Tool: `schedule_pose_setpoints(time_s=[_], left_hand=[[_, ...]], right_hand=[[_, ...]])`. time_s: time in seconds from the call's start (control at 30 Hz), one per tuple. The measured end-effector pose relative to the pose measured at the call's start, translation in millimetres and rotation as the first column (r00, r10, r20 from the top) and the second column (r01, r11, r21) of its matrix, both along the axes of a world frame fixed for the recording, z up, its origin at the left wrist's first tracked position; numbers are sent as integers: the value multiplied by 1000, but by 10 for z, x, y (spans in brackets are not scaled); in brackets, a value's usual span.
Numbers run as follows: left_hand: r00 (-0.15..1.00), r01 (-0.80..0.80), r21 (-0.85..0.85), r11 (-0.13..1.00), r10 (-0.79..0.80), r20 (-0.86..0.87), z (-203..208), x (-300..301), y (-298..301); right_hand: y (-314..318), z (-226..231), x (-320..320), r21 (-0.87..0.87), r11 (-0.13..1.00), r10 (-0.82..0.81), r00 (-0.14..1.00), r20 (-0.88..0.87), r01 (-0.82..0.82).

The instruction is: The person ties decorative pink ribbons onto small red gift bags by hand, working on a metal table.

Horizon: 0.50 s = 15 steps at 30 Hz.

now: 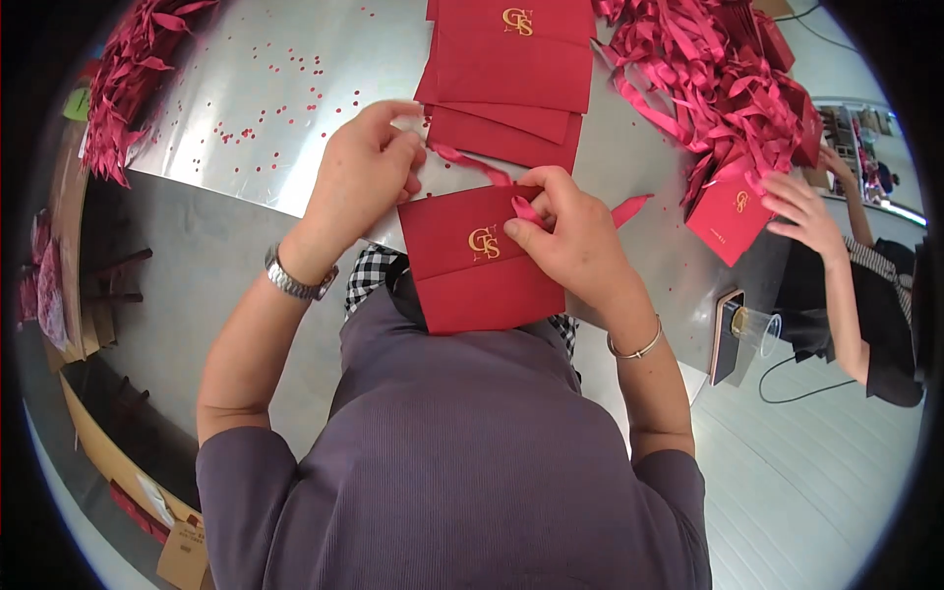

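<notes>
Shirt [433,442], right hand [572,231] curled over envelope [472,280]

Gold-lettered red packet [442,297], pink ribbon [474,163]

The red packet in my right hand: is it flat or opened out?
The red packet looks flat: a line crosses its front, and no spread sides show; its back is hidden.

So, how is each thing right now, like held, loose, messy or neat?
Left hand, fingers curled beside the ribbon; grip unclear
Right hand, pinching the red envelope by its top edge
Red envelope, held, slightly tilted
Ribbon, partly hidden by the right hand; can't see if knotted
Envelope stack, overlapping unevenly
Ribbon heap on the right, tangled
Red dots, scattered on the metal table
Wristwatch, around the left wrist
</notes>
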<state>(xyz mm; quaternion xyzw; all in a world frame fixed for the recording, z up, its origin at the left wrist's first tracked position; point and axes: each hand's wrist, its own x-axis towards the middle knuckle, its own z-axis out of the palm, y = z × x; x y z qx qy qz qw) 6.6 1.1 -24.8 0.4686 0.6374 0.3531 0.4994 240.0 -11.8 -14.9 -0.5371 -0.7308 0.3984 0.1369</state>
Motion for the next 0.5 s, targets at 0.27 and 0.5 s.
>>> schedule_pose_setpoints(time_s=[0.27, 0.5], left_hand=[[859, 451, 241, 859, -344, -380, 25, -20, -357], [929, 350, 60, 935, -338, -152, 14, -31, -323]], right_hand=[[-77, -12, 90, 112, 993, 22, 1000, 2, -22], [-366, 343, 800, 13, 999, -38, 999, 2, 38]])
